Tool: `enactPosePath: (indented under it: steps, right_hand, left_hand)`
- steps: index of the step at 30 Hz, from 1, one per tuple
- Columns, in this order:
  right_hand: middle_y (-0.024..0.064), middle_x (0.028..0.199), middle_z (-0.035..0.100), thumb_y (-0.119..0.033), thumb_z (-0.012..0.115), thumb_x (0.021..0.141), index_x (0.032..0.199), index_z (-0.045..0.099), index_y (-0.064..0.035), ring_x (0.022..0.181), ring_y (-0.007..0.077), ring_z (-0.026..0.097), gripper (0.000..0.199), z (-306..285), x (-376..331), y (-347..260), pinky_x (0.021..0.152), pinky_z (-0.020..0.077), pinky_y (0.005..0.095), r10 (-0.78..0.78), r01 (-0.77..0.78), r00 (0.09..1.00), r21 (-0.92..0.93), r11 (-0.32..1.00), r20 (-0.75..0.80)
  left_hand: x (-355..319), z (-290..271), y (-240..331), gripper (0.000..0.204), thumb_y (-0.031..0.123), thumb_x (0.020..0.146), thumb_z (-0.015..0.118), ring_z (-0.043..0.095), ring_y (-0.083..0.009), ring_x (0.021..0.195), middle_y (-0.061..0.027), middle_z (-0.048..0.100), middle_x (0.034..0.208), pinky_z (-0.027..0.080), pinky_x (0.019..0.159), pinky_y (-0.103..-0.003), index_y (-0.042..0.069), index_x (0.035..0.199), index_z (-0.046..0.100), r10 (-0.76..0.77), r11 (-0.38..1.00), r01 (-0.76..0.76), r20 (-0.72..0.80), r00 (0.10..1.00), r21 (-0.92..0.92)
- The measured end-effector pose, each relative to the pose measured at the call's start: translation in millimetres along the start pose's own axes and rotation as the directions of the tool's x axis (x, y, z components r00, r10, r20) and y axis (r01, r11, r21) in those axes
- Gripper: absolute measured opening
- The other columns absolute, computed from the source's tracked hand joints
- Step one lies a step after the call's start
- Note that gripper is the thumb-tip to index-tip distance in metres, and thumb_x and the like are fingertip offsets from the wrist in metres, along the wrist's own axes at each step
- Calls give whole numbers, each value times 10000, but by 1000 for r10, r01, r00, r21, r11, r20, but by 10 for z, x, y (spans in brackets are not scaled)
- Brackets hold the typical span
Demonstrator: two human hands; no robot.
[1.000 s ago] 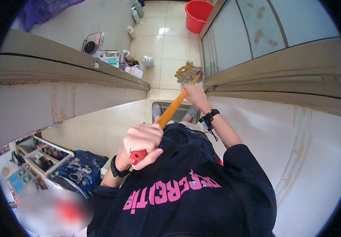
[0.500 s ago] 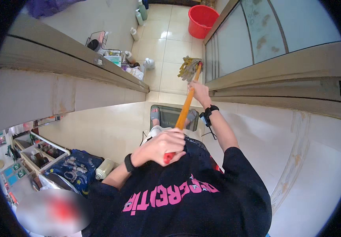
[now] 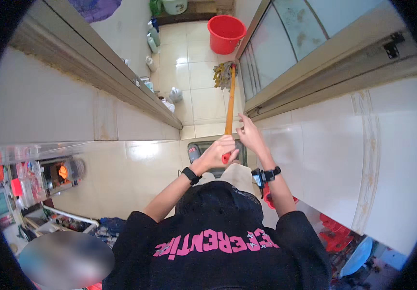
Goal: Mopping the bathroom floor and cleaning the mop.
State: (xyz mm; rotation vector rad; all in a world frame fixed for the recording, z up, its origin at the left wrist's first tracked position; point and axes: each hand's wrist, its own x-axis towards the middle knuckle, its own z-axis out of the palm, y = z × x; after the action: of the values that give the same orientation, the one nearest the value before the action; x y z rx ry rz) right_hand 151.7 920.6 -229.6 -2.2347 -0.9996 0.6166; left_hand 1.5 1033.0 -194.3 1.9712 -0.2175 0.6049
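My left hand (image 3: pixel 218 153) is wrapped round the upper end of a mop's wooden handle (image 3: pixel 230 104), just by its red end cap (image 3: pixel 226 158). The handle slopes away from me to a grey and yellowish string mop head (image 3: pixel 224 76), which rests on the tiled floor beside the right door frame. My right hand (image 3: pixel 252 135) is off the handle, a little to its right, with the fingers apart and nothing in them. Under my grey slippers (image 3: pixel 194 153) lies a dark mat (image 3: pixel 209 145), partly hidden by my hands and legs.
A red bucket (image 3: pixel 225 42) stands beyond the mop head. Several bottles (image 3: pixel 152 44) line the left wall, and a whitish bottle (image 3: pixel 175 94) stands nearer. The doorway is narrow, between the left frame (image 3: pixel 136 87) and a glass-panelled door (image 3: pixel 285 43) on the right.
My right hand has let go of the mop handle and moved down towards me. My left hand has moved forward with the handle's end, and the handle stands more in line ahead.
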Motion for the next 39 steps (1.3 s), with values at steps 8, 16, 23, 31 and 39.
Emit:
enactPosePath:
  steps: [8,16,23,31,39]
  right_hand:
    - [221,1226,551,-122,523,883,1326,435,-21,1108,381,552,463,-143,-651,-440,933,451,432,-90,92,994,34,995,-59]
    - [202,1265,516,-55,574,828,1321,450,-57,1062,367,580,509,77,-1568,-718,905,473,423,-267,267,964,12,964,-24]
    - [175,1358,452,-96,587,806,1361,438,-141,1129,383,552,576,72,-3050,-718,929,476,452,-159,167,972,-32,986,174]
    - [210,1231,567,-44,508,852,1413,378,-173,1020,403,596,590,37,-3828,-471,840,492,468,153,-194,915,75,978,373]
    - [120,1018,540,-230,615,824,1096,616,-171,978,308,553,279,457,-3444,-373,772,452,413,-295,281,956,-301,911,1]
  left_hand:
    - [-232,-193,-111,207,-23,809,615,482,-282,607,-120,441,616,474,938,-383,-12,654,478,-109,994,110,-75,991,10]
    - [-819,226,817,168,2,687,631,524,-341,622,-151,514,605,496,861,-407,-22,606,486,-56,998,55,55,997,21]
    - [-1481,858,1680,112,15,613,634,573,-366,754,-177,568,683,478,697,-416,-30,621,532,-217,976,200,402,890,84]
    - [-1751,1172,2264,126,-2,627,640,556,-313,723,-123,558,677,463,665,-386,32,602,522,63,995,-91,478,876,36]
    - [-1885,1165,2422,265,193,716,770,547,-286,879,-91,569,846,424,863,-396,54,784,555,-138,984,67,463,875,167]
